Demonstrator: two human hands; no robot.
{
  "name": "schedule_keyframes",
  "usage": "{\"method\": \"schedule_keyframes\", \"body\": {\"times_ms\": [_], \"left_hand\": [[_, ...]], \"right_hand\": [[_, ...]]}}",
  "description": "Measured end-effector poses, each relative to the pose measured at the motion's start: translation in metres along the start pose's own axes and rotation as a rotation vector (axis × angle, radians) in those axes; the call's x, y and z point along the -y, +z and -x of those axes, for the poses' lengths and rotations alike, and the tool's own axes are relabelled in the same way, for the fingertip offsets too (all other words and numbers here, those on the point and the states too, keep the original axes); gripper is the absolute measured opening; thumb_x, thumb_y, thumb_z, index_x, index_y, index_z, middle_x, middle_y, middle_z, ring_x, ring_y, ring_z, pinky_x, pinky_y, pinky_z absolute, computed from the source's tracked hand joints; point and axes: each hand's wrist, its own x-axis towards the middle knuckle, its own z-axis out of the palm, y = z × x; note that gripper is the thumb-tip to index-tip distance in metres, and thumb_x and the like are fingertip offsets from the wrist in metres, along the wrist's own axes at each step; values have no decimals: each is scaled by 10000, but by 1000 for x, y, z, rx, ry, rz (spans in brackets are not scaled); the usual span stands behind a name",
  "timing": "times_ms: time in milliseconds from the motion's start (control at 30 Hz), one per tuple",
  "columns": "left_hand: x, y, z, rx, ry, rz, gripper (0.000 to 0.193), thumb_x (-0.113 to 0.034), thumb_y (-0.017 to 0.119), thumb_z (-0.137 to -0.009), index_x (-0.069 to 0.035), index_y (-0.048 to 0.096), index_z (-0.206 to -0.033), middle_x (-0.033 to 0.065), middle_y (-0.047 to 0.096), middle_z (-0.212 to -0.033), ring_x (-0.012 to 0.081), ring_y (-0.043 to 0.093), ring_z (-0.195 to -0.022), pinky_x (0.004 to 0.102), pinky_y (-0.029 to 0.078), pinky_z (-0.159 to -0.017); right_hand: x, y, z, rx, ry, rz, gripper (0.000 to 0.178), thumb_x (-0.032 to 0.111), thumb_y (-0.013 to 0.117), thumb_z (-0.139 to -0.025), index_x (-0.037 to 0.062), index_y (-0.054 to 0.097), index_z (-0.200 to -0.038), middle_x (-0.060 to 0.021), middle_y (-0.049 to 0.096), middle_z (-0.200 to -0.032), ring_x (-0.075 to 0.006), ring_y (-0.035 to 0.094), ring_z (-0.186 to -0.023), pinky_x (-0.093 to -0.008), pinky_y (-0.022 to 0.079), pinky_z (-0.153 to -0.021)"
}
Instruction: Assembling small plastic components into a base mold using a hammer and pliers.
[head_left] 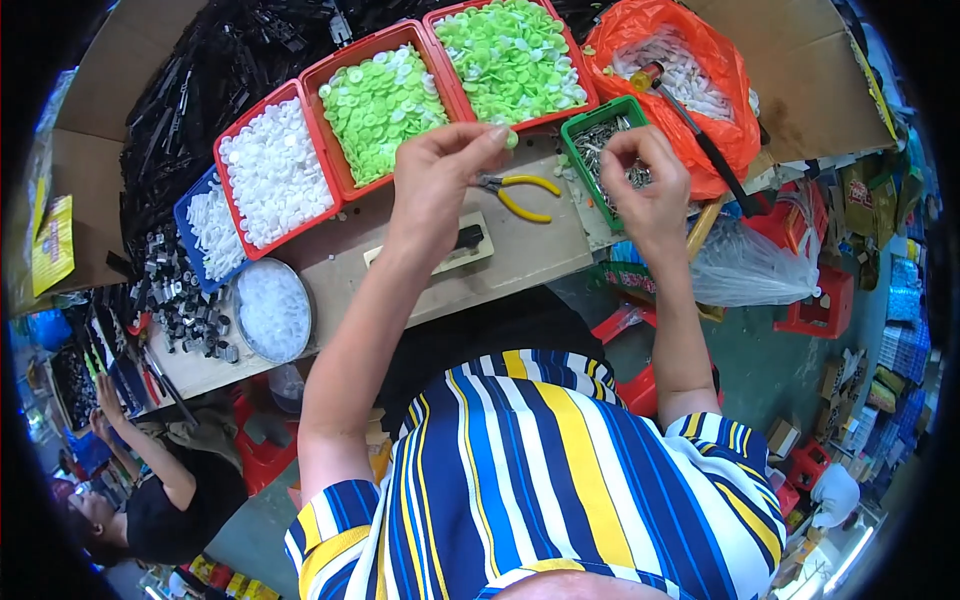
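Observation:
My left hand point(437, 172) is raised above the table, thumb and fingertips pinched on a small light-green plastic disc point(512, 140). To its right, my right hand point(652, 190) hovers over the green basket point(572, 150) of small metal pins point(598, 135). Its thumb and forefinger are curled together; whatever lies between them is too small to make out. Behind my left hand stand two red trays point(312, 80) of green and whitish discs point(385, 105). Yellow-handled pliers point(540, 184) lie on the table between my hands. Nearer me is a pale block with a black piece point(470, 238) on it.
Leftward are a red tray of white parts point(280, 170), a blue tray point(190, 225), a round tub point(272, 310) and loose dark parts point(180, 300). An orange bag point(735, 150) with a long black-handled tool point(715, 150) stands right. Another person point(170, 500) sits at lower left.

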Motion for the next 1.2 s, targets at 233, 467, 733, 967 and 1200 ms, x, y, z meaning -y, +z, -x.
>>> {"method": "schedule_keyframes", "body": {"times_ms": [233,467,733,967,1200], "left_hand": [[22,2,22,-64,56,124,198,-181,753,-884,2,752,-962,39,726,-807,60,596,-698,227,411,-637],[23,-2,32,-114,180,49,150,-119,753,-886,17,751,-949,8,707,-807,29,566,-707,200,434,-615],[27,-10,38,-172,365,-98,130,-75,750,-887,18,741,-977,-20,683,-819,22,555,-720,177,429,-626],[25,-14,41,-183,382,-208,124,-90,741,-890,16,744,-954,-14,674,-787,22,519,-661,190,421,-588],[26,-10,39,-132,253,-68,151,-116,735,-891,28,738,-933,27,696,-785,42,571,-652,206,452,-586]], "right_hand": [[36,33,3,63,-289,20,156,-44,699,-727,9,599,-834,-102,580,-791,-262,606,-723,-351,492,-651],[44,43,6,72,-292,52,169,37,715,-709,64,589,-819,-74,555,-796,-281,587,-780,-404,470,-686],[54,54,7,-3,-478,263,194,34,715,-699,82,574,-823,-46,529,-792,-233,573,-750,-358,464,-657],[53,60,10,27,-472,252,186,38,712,-705,81,572,-821,-55,530,-792,-234,568,-757,-360,458,-659],[50,53,11,100,-408,141,168,35,715,-744,63,600,-863,-68,569,-832,-247,586,-788,-364,463,-665]]}}
